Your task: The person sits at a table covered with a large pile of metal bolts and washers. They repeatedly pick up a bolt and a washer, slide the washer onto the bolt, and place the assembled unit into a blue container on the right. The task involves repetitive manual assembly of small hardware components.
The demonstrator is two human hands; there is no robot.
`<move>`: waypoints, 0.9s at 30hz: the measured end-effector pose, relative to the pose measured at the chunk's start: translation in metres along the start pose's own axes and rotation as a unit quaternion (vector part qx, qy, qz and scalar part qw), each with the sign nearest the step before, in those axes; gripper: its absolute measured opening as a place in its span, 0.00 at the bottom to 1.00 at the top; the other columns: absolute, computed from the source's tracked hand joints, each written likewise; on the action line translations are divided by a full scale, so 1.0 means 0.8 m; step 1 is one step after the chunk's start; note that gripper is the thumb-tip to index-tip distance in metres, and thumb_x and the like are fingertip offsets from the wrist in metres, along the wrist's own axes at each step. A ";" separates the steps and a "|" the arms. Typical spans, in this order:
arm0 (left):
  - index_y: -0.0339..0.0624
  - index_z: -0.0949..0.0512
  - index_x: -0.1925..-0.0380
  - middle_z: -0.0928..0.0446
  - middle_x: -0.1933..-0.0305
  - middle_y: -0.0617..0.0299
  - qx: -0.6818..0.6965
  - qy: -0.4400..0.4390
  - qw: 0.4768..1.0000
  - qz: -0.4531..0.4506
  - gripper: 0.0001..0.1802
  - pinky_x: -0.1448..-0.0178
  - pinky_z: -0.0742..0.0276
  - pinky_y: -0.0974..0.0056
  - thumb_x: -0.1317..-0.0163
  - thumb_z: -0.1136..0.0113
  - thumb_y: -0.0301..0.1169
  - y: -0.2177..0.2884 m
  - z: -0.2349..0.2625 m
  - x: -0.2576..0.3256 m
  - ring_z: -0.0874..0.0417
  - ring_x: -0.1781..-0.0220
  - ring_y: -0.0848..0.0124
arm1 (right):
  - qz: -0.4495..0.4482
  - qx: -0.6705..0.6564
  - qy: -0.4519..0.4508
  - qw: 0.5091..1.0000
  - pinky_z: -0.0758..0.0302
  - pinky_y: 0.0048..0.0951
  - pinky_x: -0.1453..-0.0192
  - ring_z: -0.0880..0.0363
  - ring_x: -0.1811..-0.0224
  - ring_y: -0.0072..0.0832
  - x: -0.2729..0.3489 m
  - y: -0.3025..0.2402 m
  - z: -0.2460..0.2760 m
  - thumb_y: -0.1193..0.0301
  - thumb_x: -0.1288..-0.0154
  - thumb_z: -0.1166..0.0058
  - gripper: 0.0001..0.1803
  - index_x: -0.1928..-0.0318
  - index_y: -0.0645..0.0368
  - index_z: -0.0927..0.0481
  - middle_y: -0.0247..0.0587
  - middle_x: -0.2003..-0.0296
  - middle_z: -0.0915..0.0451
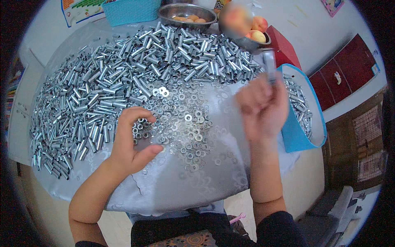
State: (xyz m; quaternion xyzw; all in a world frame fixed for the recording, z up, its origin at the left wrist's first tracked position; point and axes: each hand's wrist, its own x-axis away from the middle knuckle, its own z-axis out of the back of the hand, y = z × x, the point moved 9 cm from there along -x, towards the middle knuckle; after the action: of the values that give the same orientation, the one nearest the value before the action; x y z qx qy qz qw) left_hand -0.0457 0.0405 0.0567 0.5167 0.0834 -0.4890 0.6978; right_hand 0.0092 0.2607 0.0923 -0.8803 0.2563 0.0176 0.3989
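Note:
My right hand [263,105] is raised at the right of the table, smeared by motion. Its fingers are closed round a shiny metal tube [269,64] that stands up from the grip. My left hand [133,142] is over the table left of centre. Its thumb and fingers are curved but well apart, and nothing shows held between them. Several small metal nuts [142,127] lie by its fingers. Flat washers [189,136] are scattered over the cloth to its right. A big heap of silvery metal tubes [164,53] covers the far and left parts of the table.
A blue-rimmed fabric bin [302,142] with metal pieces [302,107] inside stands beside my right hand. At the back are a turquoise basket [131,11], a steel bowl [187,23] of eggs, a bowl of fruit [258,36] and a red box [284,47]. The cloth [181,191] has a rounded near edge.

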 end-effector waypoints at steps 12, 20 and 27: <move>0.35 0.36 0.55 0.30 0.61 0.55 -0.077 0.040 0.991 0.098 0.22 0.47 0.37 0.64 0.49 0.42 0.28 -0.023 0.017 -0.013 0.29 0.56 0.65 | -0.104 -0.067 0.075 0.989 0.46 0.20 0.80 0.46 0.84 0.18 -0.038 0.018 0.079 0.59 0.36 0.57 0.16 0.76 0.54 0.35 0.25 0.85 0.44; 0.36 0.29 0.64 0.28 0.62 0.52 -0.246 0.012 0.967 0.071 0.11 0.51 0.35 0.62 0.49 0.47 0.25 -0.045 0.076 -0.033 0.27 0.57 0.59 | -0.217 0.228 0.038 0.948 0.43 0.21 0.79 0.40 0.84 0.19 0.009 0.104 0.028 0.63 0.40 0.50 0.15 0.79 0.53 0.36 0.28 0.85 0.38; 0.38 0.28 0.65 0.28 0.63 0.53 -0.299 -0.133 0.945 0.027 0.18 0.51 0.35 0.58 0.62 0.47 0.26 -0.057 0.059 -0.025 0.30 0.56 0.57 | -0.168 0.368 -0.061 0.913 0.43 0.18 0.80 0.40 0.84 0.14 0.028 0.119 0.002 0.64 0.41 0.47 0.12 0.76 0.57 0.31 0.26 0.86 0.36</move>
State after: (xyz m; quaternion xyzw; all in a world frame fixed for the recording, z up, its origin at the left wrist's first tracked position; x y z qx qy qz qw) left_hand -0.1091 0.0150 0.0615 0.2167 0.1180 -0.4871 0.8378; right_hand -0.0155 0.1997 0.0204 -0.6984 0.0683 -0.0913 0.7065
